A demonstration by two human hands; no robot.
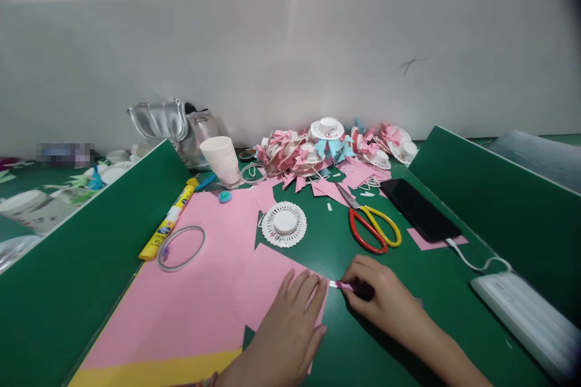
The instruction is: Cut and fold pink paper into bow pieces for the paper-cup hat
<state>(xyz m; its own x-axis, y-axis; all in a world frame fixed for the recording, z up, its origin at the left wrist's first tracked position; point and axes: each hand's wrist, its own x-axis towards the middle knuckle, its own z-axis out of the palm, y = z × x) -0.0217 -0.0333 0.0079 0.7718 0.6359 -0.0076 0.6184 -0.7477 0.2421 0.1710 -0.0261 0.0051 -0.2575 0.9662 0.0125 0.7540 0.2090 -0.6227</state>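
My left hand [293, 320] lies flat on a pink paper sheet [272, 275], its fingers stretched out near the right edge. In my right hand [381, 290], a small pink craft knife [345, 286] is pinched between thumb and fingers. Its pale, flat blade points left and touches the edge of that sheet; most of the handle is hidden by the fingers. Beyond the hands sits a small white paper hat [285, 222] with a slit, fringed brim. Scissors [370, 224] with one red and one yellow handle lie partly spread to the right of it.
A larger pink sheet [195, 302] covers the left, with a tape ring [181, 228] on it. A yellow glue tube [167, 224] leans by the green divider [91, 236]. Paper cups [221, 160], finished hats [327, 129], a phone [420, 208] and a white power bank [529, 320] surround the workspace.
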